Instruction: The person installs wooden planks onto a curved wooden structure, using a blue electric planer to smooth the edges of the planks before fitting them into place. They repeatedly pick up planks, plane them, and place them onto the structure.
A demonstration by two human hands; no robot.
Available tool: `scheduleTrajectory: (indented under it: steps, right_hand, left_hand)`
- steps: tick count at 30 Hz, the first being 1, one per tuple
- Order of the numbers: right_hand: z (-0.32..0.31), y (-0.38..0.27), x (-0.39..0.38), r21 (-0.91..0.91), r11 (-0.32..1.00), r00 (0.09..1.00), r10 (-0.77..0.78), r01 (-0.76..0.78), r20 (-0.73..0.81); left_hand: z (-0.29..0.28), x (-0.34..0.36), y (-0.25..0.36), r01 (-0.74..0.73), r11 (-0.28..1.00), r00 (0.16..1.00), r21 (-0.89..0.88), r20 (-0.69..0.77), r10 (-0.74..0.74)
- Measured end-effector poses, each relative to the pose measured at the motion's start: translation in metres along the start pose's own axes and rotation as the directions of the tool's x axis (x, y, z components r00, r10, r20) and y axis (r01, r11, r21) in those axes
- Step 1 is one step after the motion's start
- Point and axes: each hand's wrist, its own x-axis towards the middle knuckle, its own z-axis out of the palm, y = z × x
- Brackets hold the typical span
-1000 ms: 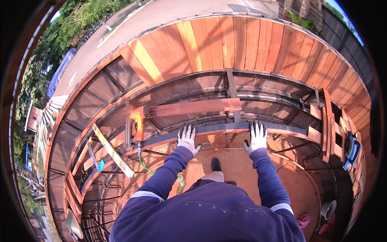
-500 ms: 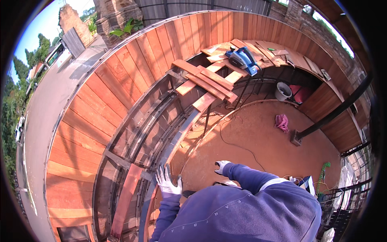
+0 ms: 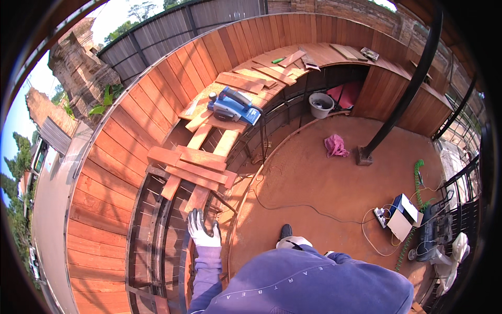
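Observation:
My left hand (image 3: 203, 230), in a white glove with dark fingertips, reaches over the inner edge of the curved bench frame (image 3: 185, 256). Its fingers are spread and nothing is in them. Just ahead of the fingertips is the end of a reddish wooden plank (image 3: 197, 200). Beyond it, several short wooden boards (image 3: 194, 172) lie crossed over the frame. A blue power planer (image 3: 234, 106) stands farther along on the bench boards. My right hand is almost wholly hidden by my purple sleeve (image 3: 348, 260); only a pale sliver shows, so its fingers cannot be made out.
Loose boards and a green-handled tool (image 3: 278, 60) lie on the far bench. A black post (image 3: 400, 89) stands at right, near a pink cloth (image 3: 336, 145) and a grey bucket (image 3: 320, 106). A cable (image 3: 308, 212) crosses the floor to a power strip (image 3: 383, 217) and open box (image 3: 402, 220).
My view has moved forward and swung right along the bench. My left hand has come up beside the crossed boards. My right hand, outstretched before, is now drawn in against my body.

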Motion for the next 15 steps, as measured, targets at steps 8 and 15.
scheduleTrajectory:
  steps: [8, 15]
  right_hand:
    - [-0.199, -0.041, 0.067, 0.101, 0.975, 0.928, -0.153, 0.198, -0.34]
    - [-0.316, -0.051, 0.108, 0.265, 0.945, 0.825, -0.011, 0.194, -0.565]
  left_hand:
    - [0.108, 0.127, 0.11, -0.18, 0.976, 0.982, -0.122, 0.042, 0.186]
    - [0.171, 0.207, 0.133, -0.263, 0.934, 0.955, -0.241, 0.075, 0.288]
